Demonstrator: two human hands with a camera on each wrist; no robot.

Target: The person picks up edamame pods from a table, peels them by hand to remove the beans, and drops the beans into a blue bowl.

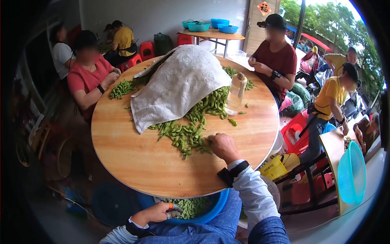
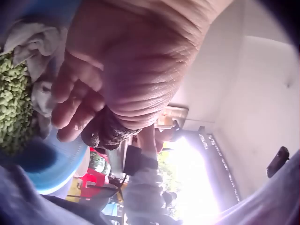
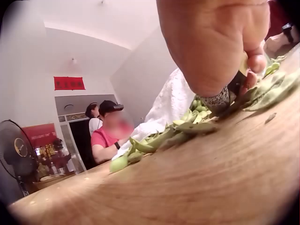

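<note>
A pile of green bean pods lies on a round wooden table, partly under a white towel. My right hand reaches into the near edge of the pile. In the right wrist view its curled fingers pinch a pod, with a grey textured cover on one fingertip. My left hand stays below the table edge over a blue basin of green beans. Its fingers curl round a small grey object.
A clear plastic bottle stands upright beside the pile. Two people sit at the far side of the table, one in pink, one in dark red. Red stools, a yellow bag and a teal basin crowd the right.
</note>
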